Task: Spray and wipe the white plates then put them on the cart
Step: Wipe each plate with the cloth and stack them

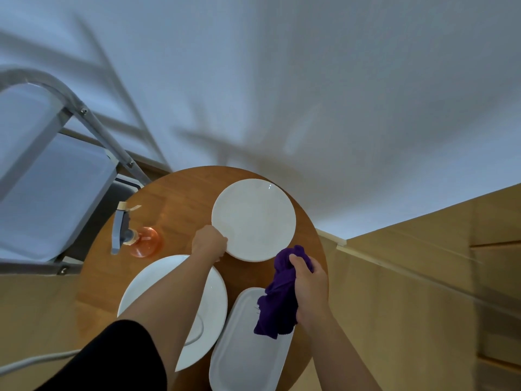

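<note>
**Plates on a round wooden table, one held at its rim**

A white wall rises behind a round wooden table (180,198) on a light wood floor. At far left stands a metal cart (42,165) with pale trays, just beside the table's edge. On the table's left part an orange spray bottle (141,238) stands near the cart. In front of it lies a large round white plate (158,280), crossed by the left forearm. The left hand (210,242) grips the near-left rim of a smaller round white plate (253,218) at the table's far side. Right of the large plate lies an oblong white plate (242,348). Above it the right hand (308,283) clutches a bunched purple cloth (282,294), fingers curled around it.
</note>
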The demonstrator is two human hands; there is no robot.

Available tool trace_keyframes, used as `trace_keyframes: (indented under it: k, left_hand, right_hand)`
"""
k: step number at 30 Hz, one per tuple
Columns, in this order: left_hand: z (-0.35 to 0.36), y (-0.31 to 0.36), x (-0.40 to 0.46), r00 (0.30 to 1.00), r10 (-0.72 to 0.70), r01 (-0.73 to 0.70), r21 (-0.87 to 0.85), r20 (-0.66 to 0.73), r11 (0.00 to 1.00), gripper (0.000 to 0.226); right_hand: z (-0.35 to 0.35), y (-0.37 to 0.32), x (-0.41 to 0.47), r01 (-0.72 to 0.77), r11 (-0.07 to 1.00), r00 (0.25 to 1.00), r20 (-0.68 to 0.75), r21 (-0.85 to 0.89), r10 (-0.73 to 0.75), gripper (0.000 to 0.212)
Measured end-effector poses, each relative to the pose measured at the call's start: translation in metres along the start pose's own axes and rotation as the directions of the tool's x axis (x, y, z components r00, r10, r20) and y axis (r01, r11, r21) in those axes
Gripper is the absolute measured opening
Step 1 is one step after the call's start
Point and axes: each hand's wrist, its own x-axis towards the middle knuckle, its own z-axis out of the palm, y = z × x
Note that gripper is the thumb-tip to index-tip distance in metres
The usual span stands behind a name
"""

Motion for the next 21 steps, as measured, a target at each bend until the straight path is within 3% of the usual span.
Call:
trace_keyframes:
  k: [5,8,10,12,17,19,21]
  left_hand:
    - [-0.005,-0.002,0.000,0.997,-0.045,0.057,-0.222,0.057,0.973,0.007]
    - [-0.003,-0.004,0.000,0.997,0.005,-0.035,-0.397,-0.075,0.917,0.014]
    - [-0.005,0.000,-0.001,0.987,-0.044,-0.051,-0.566,-0.153,0.823,0.014]
    - [-0.010,0.004,-0.005,0.985,-0.095,-0.034,-0.700,-0.145,0.713,0.013]
    - [-0.020,0.000,-0.020,0.997,-0.054,-0.017,-0.805,-0.060,0.593,0.014]
    - [-0.029,0.000,-0.033,0.999,-0.043,-0.002,-0.850,-0.029,0.527,0.005]
    - [-0.041,-0.002,-0.052,1.000,-0.003,0.015,-0.894,0.015,0.447,0.015]
  right_hand:
    - [0.003,-0.013,0.001,0.021,1.000,1.000,0.012,0.018,-0.021,0.015]
    - [0.005,-0.020,0.000,0.029,0.999,0.999,0.012,0.041,-0.030,0.012]
    - [0.006,-0.024,-0.002,0.029,0.999,1.000,0.007,0.035,-0.030,0.013]
    - [0.007,-0.029,-0.005,0.034,0.999,0.999,-0.002,0.031,-0.034,0.012]
    - [0.005,-0.041,-0.020,0.073,0.996,0.997,-0.012,0.053,-0.073,0.012]
    - [0.005,-0.050,-0.029,0.126,0.991,0.992,-0.014,0.048,-0.126,0.023]
    - [0.006,-0.059,-0.039,0.192,0.980,0.981,-0.030,0.057,-0.190,0.029]
